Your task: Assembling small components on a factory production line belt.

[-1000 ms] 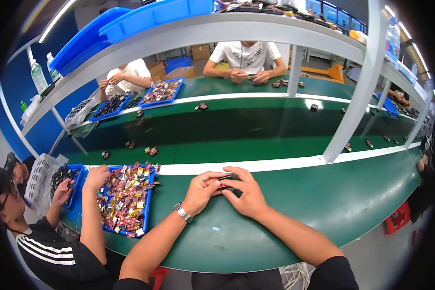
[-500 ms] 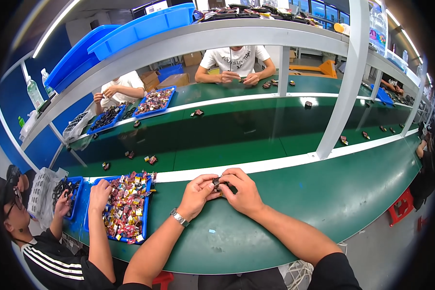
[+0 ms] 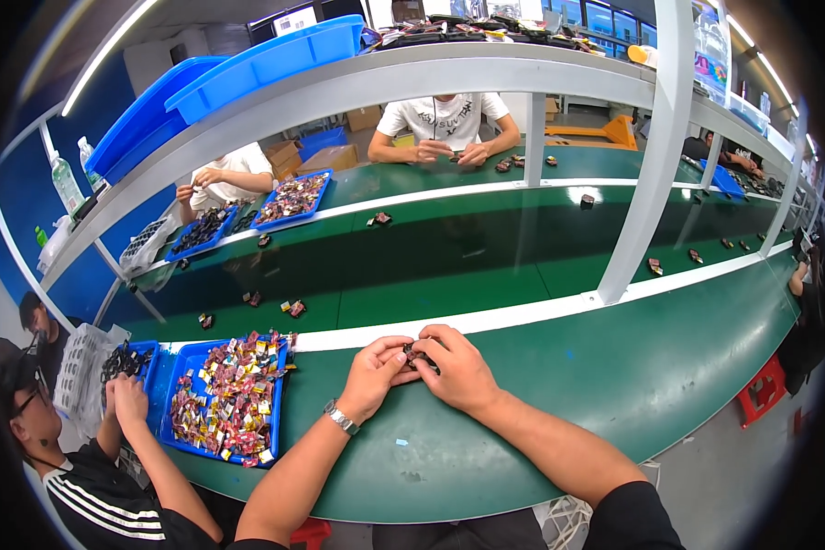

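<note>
Both hands meet in front of me over the green worktop. Between the fingertips is a small dark part, mostly covered, its kind unclear. My left hand, with a metal watch on the wrist, pinches it from the left. From the right, my right hand closes on it with thumb and bent fingers. To the left stands a blue tray heaped with small red, yellow and black pieces.
A white rail and a grey post separate the worktop from a green conveyor belt carrying scattered small assemblies. At my left a co-worker handles parts beside another blue tray. More people sit across the belt.
My hands stay together while the right fingers shift slightly on the part. The co-worker's hand has left the heaped tray and joined their other hand. Assemblies on the belt moved slightly right.
</note>
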A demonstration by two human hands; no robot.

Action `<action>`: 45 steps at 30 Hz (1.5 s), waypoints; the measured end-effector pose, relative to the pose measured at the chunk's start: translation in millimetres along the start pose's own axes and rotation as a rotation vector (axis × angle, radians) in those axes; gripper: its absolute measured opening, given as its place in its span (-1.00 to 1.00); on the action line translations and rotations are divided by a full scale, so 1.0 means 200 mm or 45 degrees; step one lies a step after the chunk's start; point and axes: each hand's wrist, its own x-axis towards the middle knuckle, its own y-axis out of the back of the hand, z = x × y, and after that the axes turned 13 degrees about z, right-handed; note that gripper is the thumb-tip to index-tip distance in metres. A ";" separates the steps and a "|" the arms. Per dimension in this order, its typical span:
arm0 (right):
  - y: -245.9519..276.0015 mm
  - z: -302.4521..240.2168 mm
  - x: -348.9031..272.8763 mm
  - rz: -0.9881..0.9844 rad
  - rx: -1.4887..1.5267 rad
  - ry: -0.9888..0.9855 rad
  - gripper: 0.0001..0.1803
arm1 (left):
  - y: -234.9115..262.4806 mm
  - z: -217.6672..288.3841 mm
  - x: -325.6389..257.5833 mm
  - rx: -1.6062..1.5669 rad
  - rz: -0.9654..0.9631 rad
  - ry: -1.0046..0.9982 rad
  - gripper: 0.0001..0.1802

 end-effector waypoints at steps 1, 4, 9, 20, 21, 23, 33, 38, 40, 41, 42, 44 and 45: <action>0.00 0.00 0.00 0.003 -0.002 0.001 -0.76 | 0.00 0.00 0.00 0.003 0.000 0.003 -0.70; -0.01 0.01 -0.01 0.002 0.002 -0.007 -0.76 | 0.00 0.00 0.00 -0.020 -0.017 0.009 -0.70; -0.02 -0.01 -0.02 0.030 0.043 -0.074 -0.83 | -0.02 0.01 -0.01 0.046 0.022 -0.026 -0.71; 0.01 -0.01 -0.01 -0.026 0.108 -0.144 -0.85 | -0.03 -0.02 -0.01 0.214 0.081 -0.081 -0.74; 0.01 -0.02 -0.01 -0.055 0.071 -0.091 -0.86 | -0.02 -0.01 -0.01 0.216 0.088 -0.083 -0.74; 0.00 -0.01 -0.02 -0.074 0.023 -0.067 -0.86 | -0.01 -0.01 0.00 0.123 0.055 -0.016 -0.74; -0.03 0.02 -0.05 -0.113 -0.150 0.040 -0.81 | -0.04 0.01 -0.01 0.164 0.030 -0.021 -0.76; -0.02 0.02 -0.05 -0.087 -0.070 -0.084 -0.84 | -0.06 -0.01 -0.01 0.181 0.056 -0.041 -0.76; -0.02 0.02 -0.03 -0.028 0.019 -0.124 -0.89 | -0.05 -0.02 -0.01 0.165 0.069 -0.048 -0.75; -0.02 0.02 -0.02 -0.037 0.034 -0.112 -0.89 | -0.04 -0.02 0.00 0.163 0.089 -0.058 -0.75; -0.02 0.03 -0.03 -0.028 0.093 -0.197 -0.90 | -0.03 -0.03 0.00 0.153 0.063 -0.055 -0.74; -0.03 0.03 -0.02 -0.016 0.216 -0.337 -0.92 | -0.02 -0.03 -0.01 0.119 0.035 -0.038 -0.73; -0.03 0.04 -0.02 -0.022 0.274 -0.412 -0.92 | -0.02 -0.03 0.00 0.105 0.049 -0.008 -0.73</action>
